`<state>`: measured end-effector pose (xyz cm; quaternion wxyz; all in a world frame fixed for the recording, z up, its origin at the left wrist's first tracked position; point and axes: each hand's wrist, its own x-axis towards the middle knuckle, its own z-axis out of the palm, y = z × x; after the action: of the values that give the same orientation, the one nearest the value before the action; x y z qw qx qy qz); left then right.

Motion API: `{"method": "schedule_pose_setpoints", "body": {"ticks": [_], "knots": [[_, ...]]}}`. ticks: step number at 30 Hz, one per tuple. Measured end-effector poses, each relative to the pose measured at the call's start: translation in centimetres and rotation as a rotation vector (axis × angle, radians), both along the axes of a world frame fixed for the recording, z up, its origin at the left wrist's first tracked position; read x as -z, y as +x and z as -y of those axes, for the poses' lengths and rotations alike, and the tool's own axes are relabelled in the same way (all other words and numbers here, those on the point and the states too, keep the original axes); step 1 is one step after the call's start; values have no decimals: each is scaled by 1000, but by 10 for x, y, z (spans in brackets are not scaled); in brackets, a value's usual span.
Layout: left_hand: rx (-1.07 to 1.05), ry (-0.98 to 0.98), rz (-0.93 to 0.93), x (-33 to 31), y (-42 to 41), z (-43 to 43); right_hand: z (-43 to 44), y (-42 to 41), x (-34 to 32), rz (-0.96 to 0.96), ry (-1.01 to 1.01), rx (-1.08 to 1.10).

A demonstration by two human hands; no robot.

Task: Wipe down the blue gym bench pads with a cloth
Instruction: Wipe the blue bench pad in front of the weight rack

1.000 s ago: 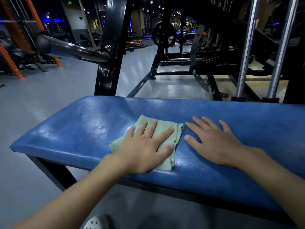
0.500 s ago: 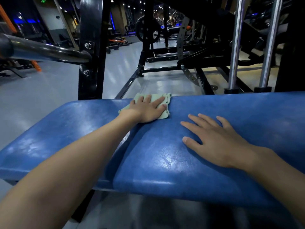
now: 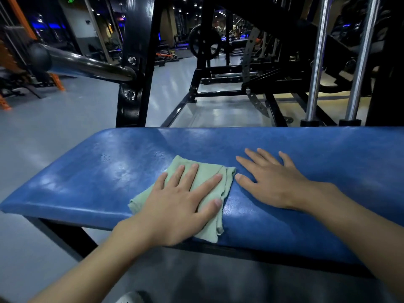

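Note:
A blue padded bench [image 3: 306, 158] runs across the view in front of me, its surface glossy and scuffed. A folded pale green cloth [image 3: 209, 176] lies on the pad near its front edge. My left hand [image 3: 177, 204] presses flat on the cloth with straight, spread fingers. My right hand [image 3: 271, 180] rests flat on the bare pad just right of the cloth, fingers spread, thumb tip close to the cloth's edge.
A black steel upright [image 3: 135, 62] with a chrome bar [image 3: 87, 66] sticking out to the left stands behind the bench's left end. Two chrome guide rods [image 3: 317, 62] and a black machine frame [image 3: 229, 73] stand behind. Grey gym floor [image 3: 54, 127] lies to the left.
My left hand has pulled the cloth back from the pad's far edge to near the front edge. My right hand has stayed flat in place on the pad.

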<state>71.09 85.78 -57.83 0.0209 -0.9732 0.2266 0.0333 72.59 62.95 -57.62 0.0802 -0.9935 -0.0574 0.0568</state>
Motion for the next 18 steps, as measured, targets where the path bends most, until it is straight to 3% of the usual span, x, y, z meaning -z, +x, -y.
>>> {"method": "schedule_pose_setpoints", "body": {"ticks": [13, 18], "knots": [[-128, -17, -64, -7, 204, 54, 2, 4, 11, 61, -22, 4], [-122, -21, -71, -5, 194, 50, 2, 4, 10, 57, -20, 11]]}}
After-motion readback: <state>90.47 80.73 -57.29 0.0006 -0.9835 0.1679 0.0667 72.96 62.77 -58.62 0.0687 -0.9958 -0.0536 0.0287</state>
